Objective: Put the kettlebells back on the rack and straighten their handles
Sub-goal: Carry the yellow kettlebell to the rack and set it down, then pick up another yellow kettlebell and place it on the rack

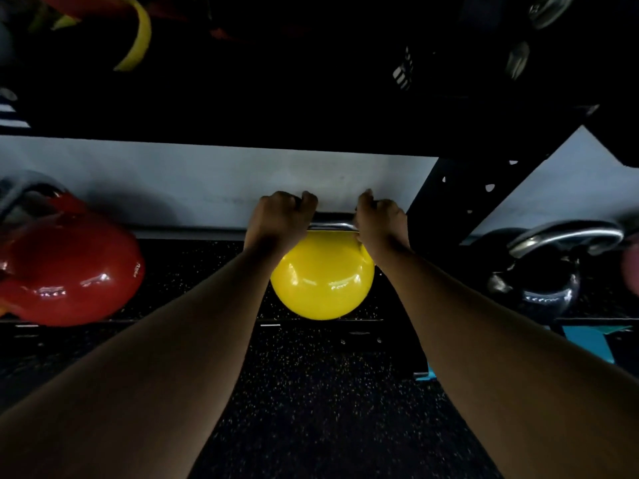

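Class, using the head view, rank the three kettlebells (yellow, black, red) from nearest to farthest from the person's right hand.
1. Yellow kettlebell: centre, directly under the right hand, whose grip is closed on its handle.
2. Black kettlebell: off to the right, past the rack upright.
3. Red kettlebell: far left, beyond the left hand.
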Available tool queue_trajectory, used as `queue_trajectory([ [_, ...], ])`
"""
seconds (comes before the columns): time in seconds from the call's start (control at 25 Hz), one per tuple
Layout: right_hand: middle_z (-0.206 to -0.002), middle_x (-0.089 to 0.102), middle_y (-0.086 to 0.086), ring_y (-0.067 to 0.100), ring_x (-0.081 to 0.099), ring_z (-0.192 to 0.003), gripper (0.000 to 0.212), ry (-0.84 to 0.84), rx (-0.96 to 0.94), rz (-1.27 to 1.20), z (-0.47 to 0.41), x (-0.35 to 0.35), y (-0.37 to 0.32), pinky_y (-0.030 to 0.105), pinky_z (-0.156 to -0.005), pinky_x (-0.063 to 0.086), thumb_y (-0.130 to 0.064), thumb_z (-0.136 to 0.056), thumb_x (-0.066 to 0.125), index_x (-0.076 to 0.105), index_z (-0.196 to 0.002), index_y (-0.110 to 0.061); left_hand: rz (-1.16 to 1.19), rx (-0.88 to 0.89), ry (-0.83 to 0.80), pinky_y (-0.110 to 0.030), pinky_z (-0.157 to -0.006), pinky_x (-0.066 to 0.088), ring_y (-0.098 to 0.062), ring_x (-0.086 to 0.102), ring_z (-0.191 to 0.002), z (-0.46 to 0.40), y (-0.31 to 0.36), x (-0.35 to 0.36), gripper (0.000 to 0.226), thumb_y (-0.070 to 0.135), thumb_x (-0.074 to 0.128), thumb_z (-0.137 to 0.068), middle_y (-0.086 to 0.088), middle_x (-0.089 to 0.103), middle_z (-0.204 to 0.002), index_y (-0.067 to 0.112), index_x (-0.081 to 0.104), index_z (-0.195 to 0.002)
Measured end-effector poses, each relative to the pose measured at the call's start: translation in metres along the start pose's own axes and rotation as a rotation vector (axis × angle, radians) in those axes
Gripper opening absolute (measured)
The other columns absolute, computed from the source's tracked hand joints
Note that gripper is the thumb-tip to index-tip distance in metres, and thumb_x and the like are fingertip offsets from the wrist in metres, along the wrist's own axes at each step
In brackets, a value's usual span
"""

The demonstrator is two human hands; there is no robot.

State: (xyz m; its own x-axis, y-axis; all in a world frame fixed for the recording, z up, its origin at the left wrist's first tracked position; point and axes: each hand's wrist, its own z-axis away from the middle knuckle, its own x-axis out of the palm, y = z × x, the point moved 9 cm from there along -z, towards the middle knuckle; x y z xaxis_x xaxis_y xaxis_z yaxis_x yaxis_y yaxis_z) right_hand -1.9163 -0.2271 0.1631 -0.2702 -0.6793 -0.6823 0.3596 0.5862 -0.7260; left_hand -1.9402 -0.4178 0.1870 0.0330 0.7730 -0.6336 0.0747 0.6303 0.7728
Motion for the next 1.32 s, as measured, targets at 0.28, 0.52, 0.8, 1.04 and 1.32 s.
queue_trajectory([
  [0.28,-0.1,0.072,0.023,0.04,0.069,-0.092,0.076,0.053,0.073,-0.17,-0.02,0.002,0.004,0.051,-0.087,0.054,-0.058,-0.085,0.02,0.066,-0.095,0.001,0.116,-0.099,0.012,-0.036,-0.064,0.056,-0.028,0.072,-0.062,-0.023,-0.005,0.008,0.057,0.041,0.044,-0.088,-0.005,0.056,-0.042,0.011,0.051,-0.041],
  [0.52,-0.115,0.062,0.027,0.041,0.062,-0.106,0.042,-0.005,0.121,-0.204,-0.028,0.002,0.007,0.048,-0.091,0.054,-0.042,-0.1,0.032,0.052,-0.097,-0.004,0.088,-0.117,0.06,-0.02,-0.051,0.04,-0.006,0.064,-0.045,-0.022,-0.009,0.009,0.06,0.039,0.044,-0.093,0.003,0.05,-0.03,0.012,0.047,-0.04],
  [0.8,-0.104,0.071,0.021,0.038,0.066,-0.1,0.065,-0.08,0.03,-0.019,-0.028,0.007,0.004,0.042,-0.09,0.051,-0.053,-0.097,0.019,0.063,-0.095,-0.005,-0.021,-0.085,-0.008,-0.032,-0.056,0.033,-0.026,0.052,-0.065,-0.015,0.003,0.011,0.053,0.038,0.03,-0.102,-0.012,0.056,-0.065,0.008,0.049,-0.062],
  [1.04,-0.115,0.059,0.018,0.039,0.051,-0.112,0.035,-0.012,-0.527,0.358,0.005,-0.004,-0.08,0.042,-0.09,0.039,-0.043,-0.095,0.047,0.061,-0.105,-0.013,-0.075,-0.047,-0.028,-0.038,-0.085,0.049,-0.026,0.062,-0.104,0.029,-0.03,-0.027,0.044,0.048,0.045,-0.094,-0.01,0.068,-0.108,0.011,0.066,-0.104],
  [1.32,-0.112,0.061,0.009,0.035,0.055,-0.11,0.031,-0.457,-1.125,0.477,0.172,0.129,-0.18,0.041,-0.094,0.043,-0.037,-0.085,0.057,0.063,-0.109,-0.019,-0.143,-0.343,0.073,-0.034,-0.088,0.054,-0.018,0.069,-0.097,0.174,-0.154,-0.138,0.017,0.025,0.056,-0.088,0.0,0.075,-0.103,0.023,0.072,-0.094],
])
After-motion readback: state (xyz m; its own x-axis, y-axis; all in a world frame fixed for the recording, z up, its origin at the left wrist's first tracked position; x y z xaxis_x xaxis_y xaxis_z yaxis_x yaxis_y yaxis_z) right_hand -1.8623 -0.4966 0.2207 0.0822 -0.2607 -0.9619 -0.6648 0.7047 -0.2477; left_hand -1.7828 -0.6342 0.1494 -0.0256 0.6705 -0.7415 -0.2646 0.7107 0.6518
